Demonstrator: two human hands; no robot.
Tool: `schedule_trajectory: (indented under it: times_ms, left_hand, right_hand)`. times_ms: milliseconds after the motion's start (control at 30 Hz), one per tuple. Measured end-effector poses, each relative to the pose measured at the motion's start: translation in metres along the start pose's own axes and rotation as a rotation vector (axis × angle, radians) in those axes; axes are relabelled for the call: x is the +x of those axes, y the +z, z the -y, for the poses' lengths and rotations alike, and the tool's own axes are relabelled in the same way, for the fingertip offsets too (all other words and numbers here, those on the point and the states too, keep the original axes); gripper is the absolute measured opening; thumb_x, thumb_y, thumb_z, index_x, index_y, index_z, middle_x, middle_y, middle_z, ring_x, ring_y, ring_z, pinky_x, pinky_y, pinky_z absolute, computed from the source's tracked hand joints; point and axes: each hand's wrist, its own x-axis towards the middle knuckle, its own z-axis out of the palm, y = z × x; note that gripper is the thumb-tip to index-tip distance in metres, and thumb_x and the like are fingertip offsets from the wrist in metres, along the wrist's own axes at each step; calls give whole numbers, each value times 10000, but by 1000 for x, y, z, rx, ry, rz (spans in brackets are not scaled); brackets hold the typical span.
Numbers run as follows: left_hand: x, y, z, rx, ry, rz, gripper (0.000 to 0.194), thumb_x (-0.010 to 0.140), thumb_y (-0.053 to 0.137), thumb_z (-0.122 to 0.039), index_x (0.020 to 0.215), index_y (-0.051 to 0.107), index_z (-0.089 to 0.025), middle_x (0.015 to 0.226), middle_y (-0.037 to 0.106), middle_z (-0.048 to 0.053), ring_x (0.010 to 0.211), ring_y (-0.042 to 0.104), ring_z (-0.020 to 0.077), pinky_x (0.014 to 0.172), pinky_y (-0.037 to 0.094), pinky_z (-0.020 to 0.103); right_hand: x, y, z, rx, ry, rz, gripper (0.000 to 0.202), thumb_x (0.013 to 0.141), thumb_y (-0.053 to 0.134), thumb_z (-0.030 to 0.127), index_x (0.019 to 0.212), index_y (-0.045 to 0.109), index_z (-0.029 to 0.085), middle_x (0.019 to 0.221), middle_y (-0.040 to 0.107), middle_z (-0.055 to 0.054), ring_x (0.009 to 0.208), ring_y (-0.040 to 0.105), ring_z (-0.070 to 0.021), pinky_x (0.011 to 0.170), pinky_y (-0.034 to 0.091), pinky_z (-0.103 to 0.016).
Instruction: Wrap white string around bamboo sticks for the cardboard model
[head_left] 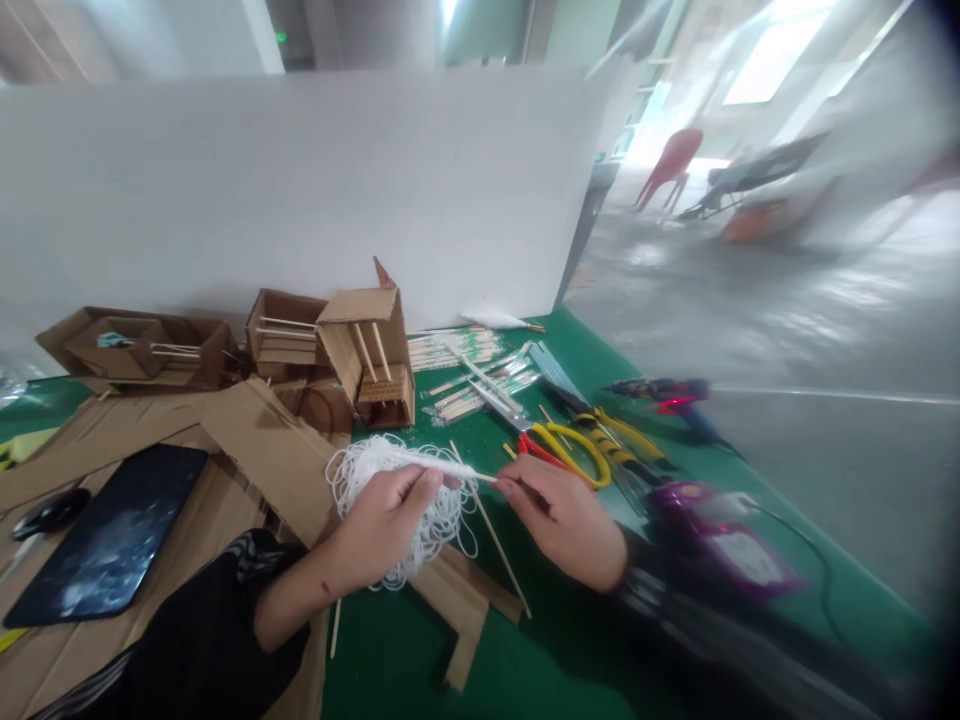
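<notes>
Between my two hands, above the green table, is a thin stick [486, 479] with white material wrapped round much of its length. My left hand [390, 515] pinches the white-wrapped part [454, 467] between thumb and fingers. The bare wooden end on the right is held in the fingertips of my right hand [566, 515]. A loose heap of white cord [360, 462] lies under and behind my left hand. Beside the heap, a long wooden stick [495, 535] rests slantwise on the table, near a bent cardboard strip [469, 625].
Cardboard boxes with sticks [367, 345] stand at the back left, before a white panel [300, 190]. Packaged sticks [480, 380], scissors [562, 445], pliers [611, 445], a glue gun [675, 395] and a purple device [724, 540] lie right. A dark tablet [109, 530] rests on cardboard at left.
</notes>
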Motion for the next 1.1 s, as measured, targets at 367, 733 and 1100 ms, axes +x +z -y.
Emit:
schedule_trajectory:
  times_ms: [367, 733, 1100]
  left_hand:
    - [0, 0, -1, 7, -8, -21, 490, 939, 326, -480, 1059, 684, -167, 546, 391, -41, 528, 399, 133, 526, 305, 251]
    - [-2, 2, -1, 52, 23, -16, 441, 950, 331, -438, 1041, 672, -173, 550, 420, -38, 531, 422, 133, 525, 302, 250]
    - [5, -39, -13, 353, 197, -23, 346, 941, 341, -340, 1072, 634, -211, 1053, 651, 58, 974, 580, 215, 861, 427, 337]
  right_hand:
    - [-1, -3, 1, -12, 28, 54, 236, 952, 408, 288, 865, 605, 190, 726, 624, -24, 613, 552, -144, 583, 426, -265]
    - [-1, -3, 0, -33, 108, 82, 136, 915, 477, 313, 919, 554, 201, 642, 566, 23, 492, 483, -118, 477, 388, -242]
    - [-1, -5, -2, -30, 59, 20, 152, 932, 445, 304, 875, 540, 199, 637, 550, 13, 507, 462, -124, 503, 392, -261]
